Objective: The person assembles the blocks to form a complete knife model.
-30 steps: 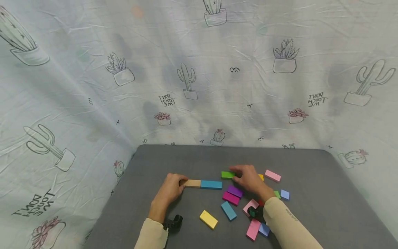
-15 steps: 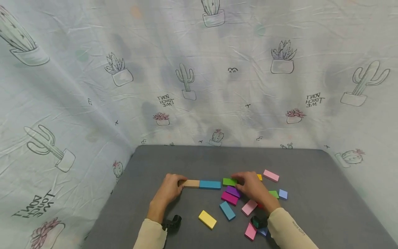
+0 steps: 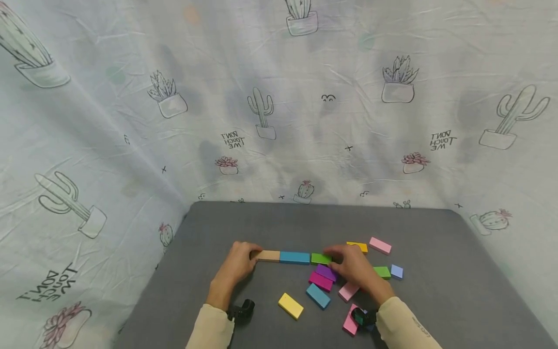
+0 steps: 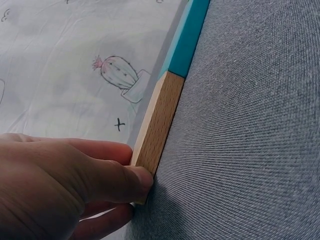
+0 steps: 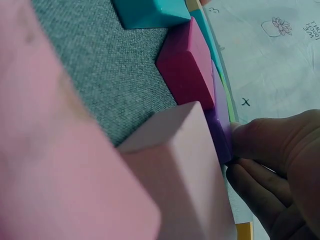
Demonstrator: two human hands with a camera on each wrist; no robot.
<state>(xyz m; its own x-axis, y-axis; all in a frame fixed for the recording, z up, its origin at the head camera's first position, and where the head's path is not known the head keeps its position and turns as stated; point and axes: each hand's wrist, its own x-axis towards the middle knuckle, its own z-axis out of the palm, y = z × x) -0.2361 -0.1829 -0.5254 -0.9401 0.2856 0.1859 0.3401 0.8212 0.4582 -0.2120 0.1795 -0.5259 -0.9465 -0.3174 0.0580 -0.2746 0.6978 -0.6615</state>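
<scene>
In the head view, a plain wooden block, a blue block and a green block lie end to end in a row on the grey table. My left hand pinches the outer end of the wooden block between thumb and fingers, as the left wrist view shows with the thumb on its near face. At the row's other end, my right hand grips the green block, whose right end is hidden by the fingers. Just in front of it lie a purple block and a magenta block.
Nearer me lie a second blue block, a yellow block and pink blocks. Right of the right hand are another green block, a periwinkle block, an orange-yellow block and a pink block. A cactus-print cloth hangs behind.
My right hand has brought the green block towards me and into line, so its end now meets the blue block. The left hand has stayed on the wooden block.
</scene>
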